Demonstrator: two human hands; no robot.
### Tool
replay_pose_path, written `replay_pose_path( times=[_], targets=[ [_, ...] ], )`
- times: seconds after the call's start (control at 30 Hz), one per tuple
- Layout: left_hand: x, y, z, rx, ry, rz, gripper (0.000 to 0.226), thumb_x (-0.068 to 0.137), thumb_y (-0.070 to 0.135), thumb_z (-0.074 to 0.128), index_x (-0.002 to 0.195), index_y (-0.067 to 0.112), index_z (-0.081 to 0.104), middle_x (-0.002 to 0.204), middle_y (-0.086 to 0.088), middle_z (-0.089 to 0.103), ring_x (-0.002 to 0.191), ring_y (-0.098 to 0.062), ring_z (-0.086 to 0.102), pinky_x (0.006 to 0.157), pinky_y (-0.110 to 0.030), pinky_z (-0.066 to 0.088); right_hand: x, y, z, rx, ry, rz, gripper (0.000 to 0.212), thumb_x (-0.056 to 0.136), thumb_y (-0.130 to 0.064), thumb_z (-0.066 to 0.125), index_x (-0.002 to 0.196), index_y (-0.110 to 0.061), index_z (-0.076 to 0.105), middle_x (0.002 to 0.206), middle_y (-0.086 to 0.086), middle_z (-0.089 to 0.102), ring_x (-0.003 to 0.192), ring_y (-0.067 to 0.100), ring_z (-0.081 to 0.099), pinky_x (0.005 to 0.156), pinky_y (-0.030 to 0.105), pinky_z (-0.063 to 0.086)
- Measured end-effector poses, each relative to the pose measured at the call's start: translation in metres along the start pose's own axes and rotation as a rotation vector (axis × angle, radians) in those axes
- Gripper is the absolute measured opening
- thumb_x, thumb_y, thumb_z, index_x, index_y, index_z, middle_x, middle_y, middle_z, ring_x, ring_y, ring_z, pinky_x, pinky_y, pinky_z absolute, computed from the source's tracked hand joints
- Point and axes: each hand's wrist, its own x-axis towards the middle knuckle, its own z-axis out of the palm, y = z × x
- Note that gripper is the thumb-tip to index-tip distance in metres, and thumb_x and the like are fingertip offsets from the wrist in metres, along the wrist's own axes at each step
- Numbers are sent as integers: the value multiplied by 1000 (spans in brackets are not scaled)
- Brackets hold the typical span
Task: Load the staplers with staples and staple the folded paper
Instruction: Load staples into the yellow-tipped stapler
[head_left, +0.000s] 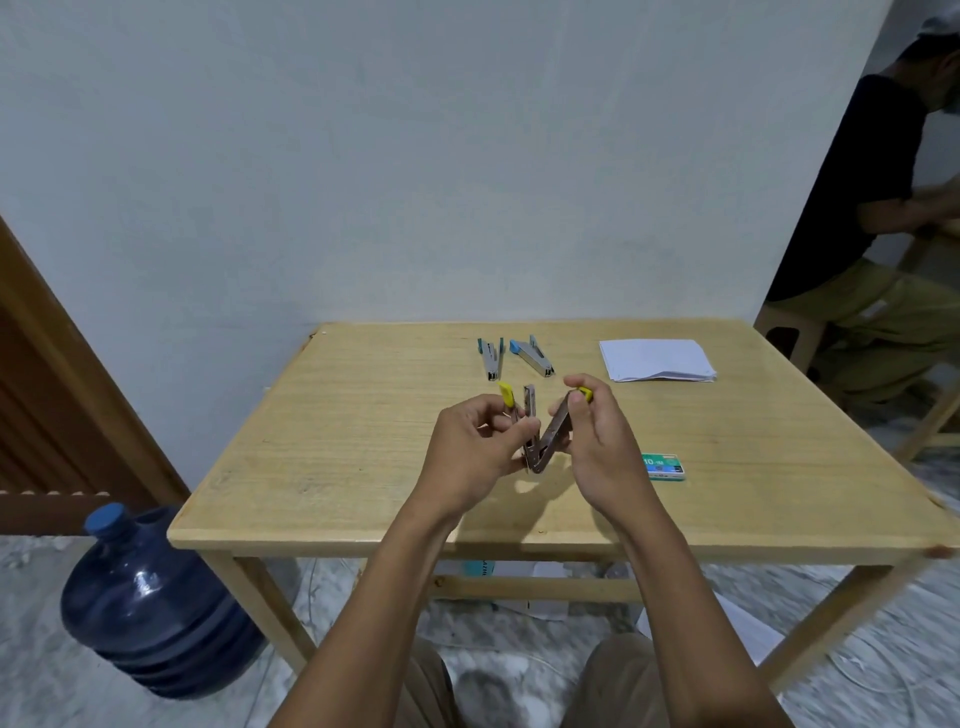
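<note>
Left hand (480, 441) and right hand (597, 441) grip the opened yellow stapler (543, 441) (left of staple box (663, 466)); spring arm may snap shut

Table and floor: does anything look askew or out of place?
The paper stack is uneven, its front right corner lifting. Loose papers lie on the floor beneath the table. The yellow stapler is merely hinged open for loading.
</note>
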Motion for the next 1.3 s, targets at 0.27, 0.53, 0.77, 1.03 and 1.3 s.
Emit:
replay_pose_path(
  times=[0.27,0.53,0.77,1.03,1.3],
  targets=[
    [13,-11,-14,-462,124,-175,15,96,19,62,96,5,68,85,-10,69,82,-21,70,82,-39,59,-2,-14,-11,352,87,109,7,98,-16,59,101,-20,64,92,9,71,76,17,70,78,31,60],
    [33,-19,-14,-888,321,-358,28,101,36,50,102,9,60,68,-1,50,53,-12,45,60,-26,46,-25,-17,-15,84,-478,204,24,85,-16,76,106,-25,67,111,-8,69,93,12,73,77,24,58],
    [35,-16,-9,-967,283,-437,29,102,37,47,100,11,60,63,1,48,51,-11,41,48,-21,42,-22,-13,-11,-41,-678,195,32,88,-16,73,117,-23,63,117,-3,62,87,14,70,74,25,56],
    [32,-12,-5,-761,164,-467,34,103,40,44,112,11,59,82,-12,57,63,-19,57,43,-22,45,13,-30,6,-161,-338,-30,17,94,-24,62,100,-40,64,90,-12,66,75,14,61,72,28,51],
    [24,0,2,-492,120,-450,43,103,45,42,102,12,69,86,-10,57,37,-11,38,31,-17,23,25,-28,22,-411,-243,-274,24,94,-34,59,117,-37,66,95,-18,61,78,8,62,78,37,54]
  ],
)
